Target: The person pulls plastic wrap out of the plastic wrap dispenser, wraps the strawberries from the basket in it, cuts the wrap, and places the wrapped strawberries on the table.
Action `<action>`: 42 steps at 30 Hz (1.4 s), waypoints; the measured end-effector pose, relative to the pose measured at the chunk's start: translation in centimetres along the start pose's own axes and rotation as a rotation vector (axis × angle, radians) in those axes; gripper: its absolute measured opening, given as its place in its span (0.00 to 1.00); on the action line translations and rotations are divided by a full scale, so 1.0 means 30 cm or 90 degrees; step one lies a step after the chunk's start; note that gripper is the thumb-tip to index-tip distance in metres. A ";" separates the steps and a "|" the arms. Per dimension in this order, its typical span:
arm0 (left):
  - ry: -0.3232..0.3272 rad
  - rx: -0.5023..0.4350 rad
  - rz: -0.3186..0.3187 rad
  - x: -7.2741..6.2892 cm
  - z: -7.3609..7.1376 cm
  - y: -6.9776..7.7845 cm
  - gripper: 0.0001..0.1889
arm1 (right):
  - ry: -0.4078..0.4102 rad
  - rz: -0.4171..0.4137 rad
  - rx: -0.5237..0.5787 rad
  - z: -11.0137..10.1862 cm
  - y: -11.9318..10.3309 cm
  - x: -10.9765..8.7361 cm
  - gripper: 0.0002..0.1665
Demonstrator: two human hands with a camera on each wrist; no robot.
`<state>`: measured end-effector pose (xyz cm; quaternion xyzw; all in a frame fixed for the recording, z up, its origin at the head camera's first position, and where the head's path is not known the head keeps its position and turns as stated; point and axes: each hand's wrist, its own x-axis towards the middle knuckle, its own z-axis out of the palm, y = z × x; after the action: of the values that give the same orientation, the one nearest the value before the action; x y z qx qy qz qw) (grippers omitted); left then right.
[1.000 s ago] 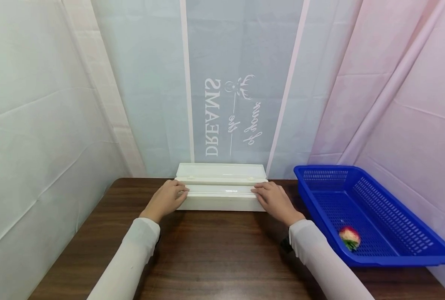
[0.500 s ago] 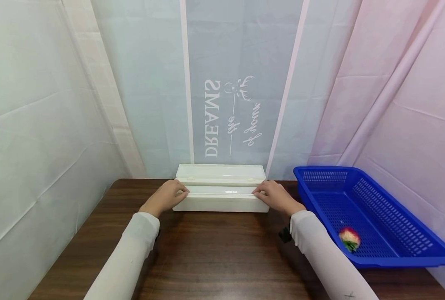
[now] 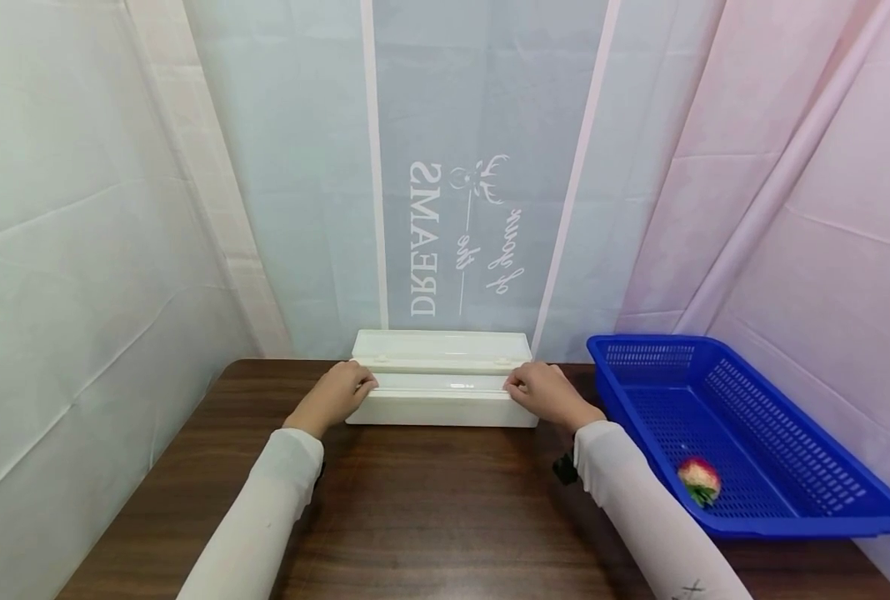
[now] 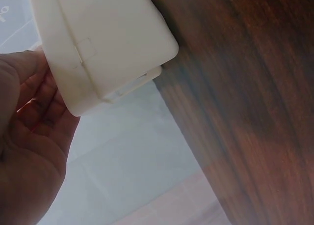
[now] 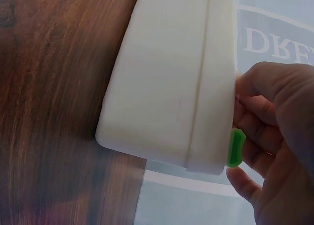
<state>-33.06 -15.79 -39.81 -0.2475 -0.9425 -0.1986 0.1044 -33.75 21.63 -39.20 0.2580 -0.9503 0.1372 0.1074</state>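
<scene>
A long white cling film box (image 3: 441,410) stands near the back of the table, its lid (image 3: 442,343) raised at the rear. At its left end my left hand (image 3: 334,395) grips the top front edge with curled fingers. My right hand (image 3: 553,393) pinches the same edge at the right end. In the right wrist view a small green piece, like a slide cutter (image 5: 236,147), sticks out beside my right fingers. The left wrist view shows thumb and fingers (image 4: 46,99) behind the box's top edge. Whether film lies between my fingertips cannot be seen.
A blue plastic basket (image 3: 827,526) stands on the right side of the table, with a red and cream fruit-like item with green leaves (image 3: 699,481) inside. The brown wooden table (image 3: 445,517) ends at a hanging cloth (image 3: 302,167) with mirrored lettering.
My fingers have curled in more at both ends of the box, the right hand's most clearly. The box's front has come slightly nearer to me. The basket and its contents stay put.
</scene>
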 end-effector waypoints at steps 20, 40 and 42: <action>0.039 -0.026 0.009 -0.006 0.006 0.000 0.06 | -0.003 0.003 0.108 0.007 0.016 0.000 0.05; 0.058 -0.135 -0.045 -0.025 0.008 -0.004 0.08 | 0.047 0.004 0.173 0.021 0.012 -0.025 0.03; 0.063 -0.147 -0.045 -0.025 0.006 -0.004 0.08 | 0.057 0.003 0.178 0.021 0.014 -0.024 0.03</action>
<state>-32.48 -16.12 -40.23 -0.2147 -0.9153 -0.3210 0.1143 -33.44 22.10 -40.06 0.2617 -0.9168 0.2799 0.1122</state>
